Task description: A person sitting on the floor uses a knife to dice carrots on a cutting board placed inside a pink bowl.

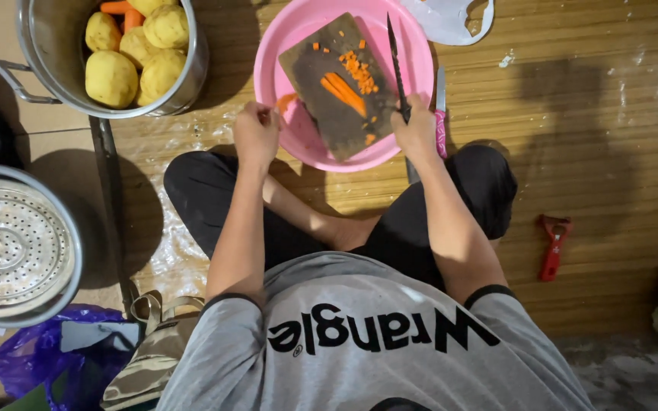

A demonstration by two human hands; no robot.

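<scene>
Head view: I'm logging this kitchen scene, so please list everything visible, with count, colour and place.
basin: one, pink, on the mat ahead
board: one, dark, in the basin
carrot: strips and diced bits, orange, on the board
knife: one, black, in the right hand
second knife: one, pink handle, right of the basin
pot: one, steel, upper left
potatoes: several, yellow, in the pot
steamer: one, steel, far left
peeler: one, red, on the right
bag: one, purple, lower left
left hand: at the basin rim
right hand: holding the knife
</scene>
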